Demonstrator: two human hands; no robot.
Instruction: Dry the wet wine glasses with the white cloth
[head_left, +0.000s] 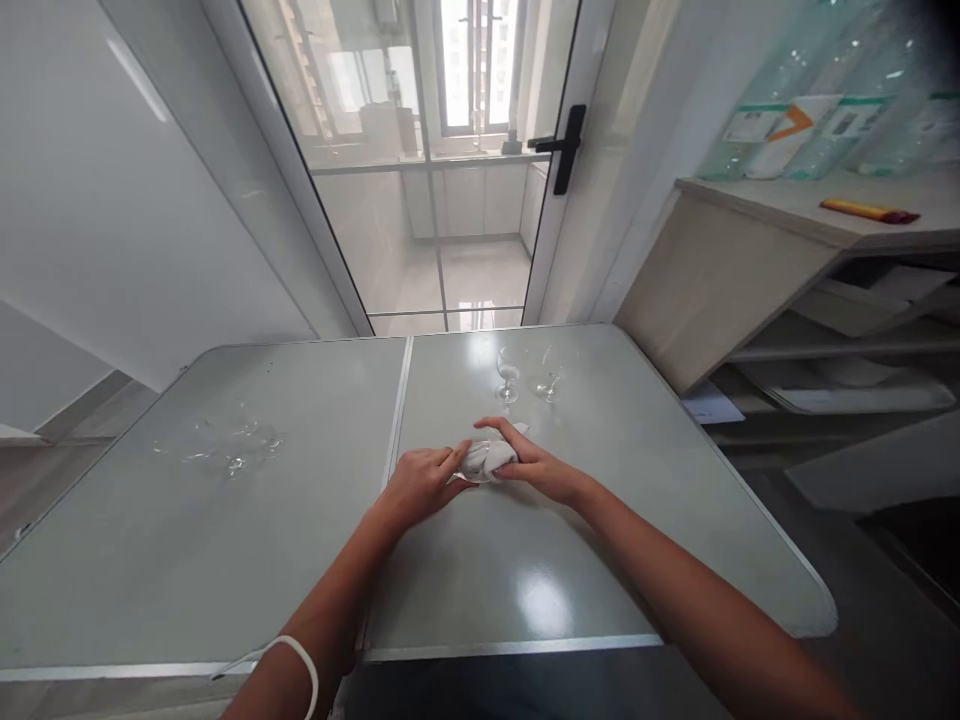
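Observation:
Over the middle of the table, my left hand [426, 483] is closed at the left side of a small clear glass [477, 479], thumb and fingers on either side. Most of this glass is hidden by a crumpled white cloth [491, 456] and the fingers. From the right, my right hand [541, 472] grips the cloth against the glass. Just beyond the hands stand two clear stemmed glasses, one on the left [508, 375] and another on the right [551, 378]. Several pieces of clear glassware [237, 464] sit on the table's left part, their outlines hard to make out.
The grey-green table [465, 580] has a pale seam running across it. Behind it is a glass door [480, 260] with a black handle [570, 150]. At right, a shelf unit [757, 240] bears clear plastic bottles [802, 130] and a yellow-and-red packet [868, 210].

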